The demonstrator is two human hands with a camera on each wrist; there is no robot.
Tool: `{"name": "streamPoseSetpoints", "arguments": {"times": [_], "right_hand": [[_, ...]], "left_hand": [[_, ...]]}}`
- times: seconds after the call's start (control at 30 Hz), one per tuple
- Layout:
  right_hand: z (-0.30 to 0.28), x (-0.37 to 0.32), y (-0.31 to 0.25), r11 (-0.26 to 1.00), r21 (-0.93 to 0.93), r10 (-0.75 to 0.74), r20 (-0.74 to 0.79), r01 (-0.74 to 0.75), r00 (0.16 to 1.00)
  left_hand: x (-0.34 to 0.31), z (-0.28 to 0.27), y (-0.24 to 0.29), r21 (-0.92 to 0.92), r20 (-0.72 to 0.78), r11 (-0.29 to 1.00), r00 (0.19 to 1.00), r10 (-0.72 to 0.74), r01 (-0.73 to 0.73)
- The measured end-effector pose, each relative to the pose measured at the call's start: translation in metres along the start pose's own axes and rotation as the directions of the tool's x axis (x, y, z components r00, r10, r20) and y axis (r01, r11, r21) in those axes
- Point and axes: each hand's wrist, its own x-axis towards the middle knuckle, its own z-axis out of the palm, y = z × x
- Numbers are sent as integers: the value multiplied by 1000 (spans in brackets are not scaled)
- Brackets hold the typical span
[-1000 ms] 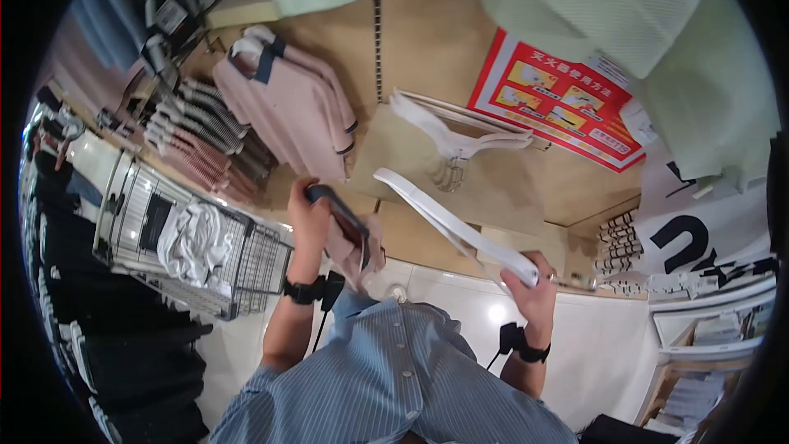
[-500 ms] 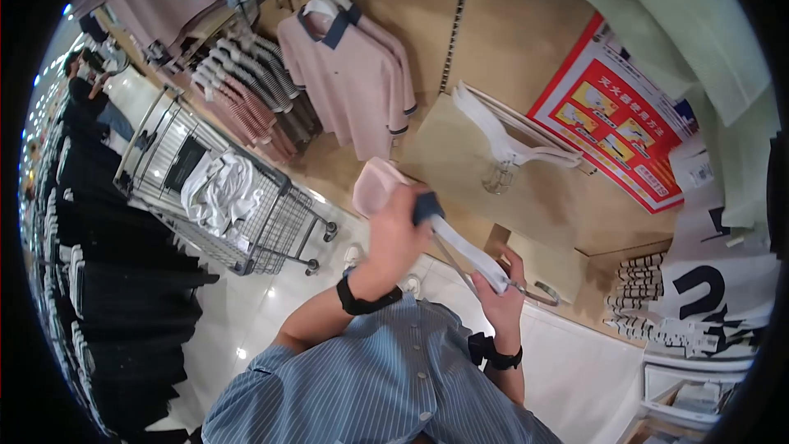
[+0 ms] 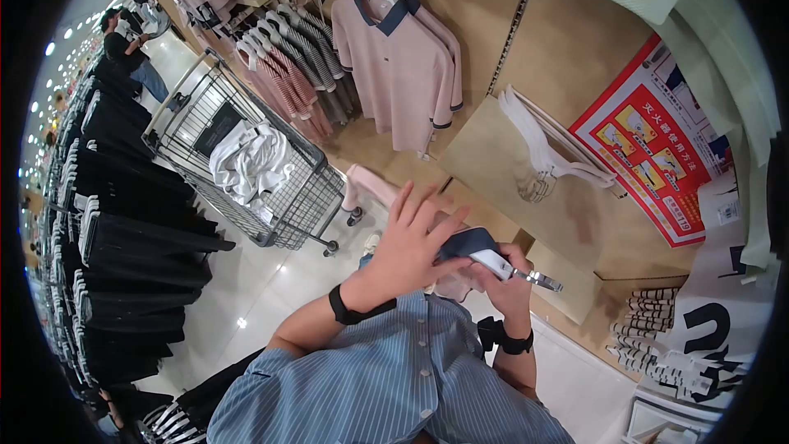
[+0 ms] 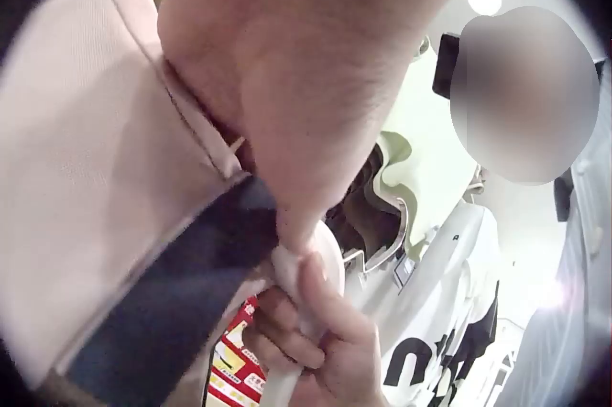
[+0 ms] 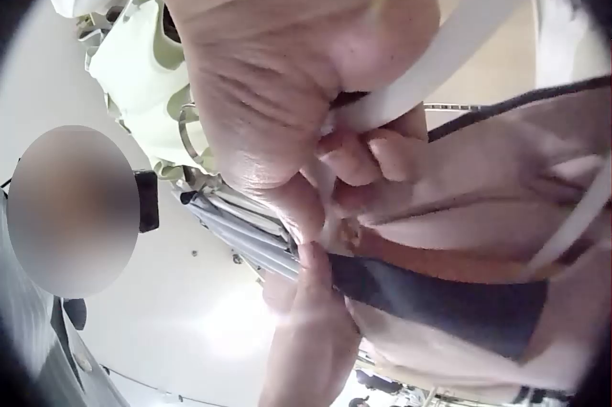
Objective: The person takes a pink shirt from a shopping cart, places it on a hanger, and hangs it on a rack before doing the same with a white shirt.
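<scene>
A pink shirt with a navy collar [image 3: 470, 243] is bunched between the hands in the head view. The left hand [image 3: 403, 247] has its fingers spread over it, the thumb at the collar's edge. My right hand [image 3: 509, 284] grips a white hanger [image 3: 491, 263], whose metal clip sticks out to the right. In the left wrist view the left hand [image 4: 287, 82] meets the navy collar [image 4: 172, 302] beside the right hand [image 4: 339, 359]. The right wrist view shows the right hand's [image 5: 277, 91] fingers curled round the white hanger [image 5: 459, 44], close to the left thumb [image 5: 314, 278].
A wire cart [image 3: 283, 214] holding white cloth [image 3: 251, 164] stands at left. Pink shirts [image 3: 399, 66] hang ahead; white hangers [image 3: 546, 148] lie on a wooden shelf [image 3: 468, 156]. Dark garments [image 3: 136, 263] line the left. A person [image 3: 127, 49] stands far off.
The shirt and hanger, held apart a second ago, have come together. The left hand moved right to the right hand, its fingers now spread. The head view has swung left.
</scene>
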Motion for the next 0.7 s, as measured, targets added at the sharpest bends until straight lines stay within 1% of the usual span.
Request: {"name": "streamPoseSetpoints", "arguments": {"times": [0.03, 0.07, 0.1, 0.13, 0.17, 0.2, 0.23, 0.27, 0.3, 0.33, 0.43, 0.47, 0.5, 0.53, 0.57, 0.6, 0.63, 0.67, 0.7], "right_hand": [[-2, 1, -5, 999, 11, -40, 26, 40, 999], [-6, 2, -6, 999, 3, -32, 74, 32, 997], [-7, 5, -10, 999, -40, -9, 63, 12, 998], [-9, 8, -18, 996, -83, 17, 51, -13, 999], [-8, 10, -23, 991, -125, 45, 38, -40, 998], [-7, 13, -18, 994, -106, -29, -30, 25, 999], [-9, 12, -20, 982, -153, -120, -79, 107, 990], [-13, 14, -23, 961, -202, -216, -123, 189, 969], [-16, 16, -24, 930, -254, -312, -162, 266, 936], [-20, 9, -22, 950, -172, -283, -122, 260, 951], [-25, -4, -26, 938, -51, -341, 45, 343, 939], [-26, -8, -19, 960, 46, -280, 184, 276, 942], [-21, -7, -15, 988, -29, -134, 290, 148, 948], [-14, -8, -14, 993, -118, 23, 379, 24, 925], [-7, -10, -9, 972, -217, 185, 447, -95, 875], [0, -8, 8, 937, -322, 277, 439, -138, 855], [10, -8, 29, 944, -324, 177, 335, -64, 926], [20, -8, 54, 943, -334, 70, 225, 10, 972], [28, -6, 76, 932, -353, -47, 112, 84, 993]], "left_hand": [[-2, 0, -5, -54, 52, 999, 999, 5, -2], [-5, 3, -13, -108, 104, 994, 995, 15, -4], [-5, 8, -19, -162, 153, 987, 988, 29, -4], [0, 9, -22, -131, 65, 986, 992, 108, -99], [2, 6, -22, -104, 83, 993, 994, 69, -60], [5, 0, -23, -75, 97, 997, 995, 31, -24], [8, -7, -24, -45, 109, 999, 994, -9, 14], [10, -12, -26, -30, 85, 998, 995, -46, 49], [11, -16, -29, -23, 80, 998, 995, -52, 54], [11, -20, -31, -17, 78, 998, 995, -61, 63], [12, -32, -30, 8, 85, 997, 993, -82, 81], [12, -34, -29, 14, 77, 996, 993, -90, 89], [12, -35, -28, 19, 67, 995, 993, -100, 99], [13, -36, -27, 23, 62, 995, 993, -99, 98], [13, -37, -24, 25, 60, 995, 994, -96, 95], [13, -38, -22, 25, 57, 996, 994, -93, 91], [13, -38, -19, 9, 50, 996, 995, -89, 89], [13, -40, -17, -7, 43, 996, 995, -86, 86], [13, -41, -15, -22, 34, 996, 996, -80, 81]]}}
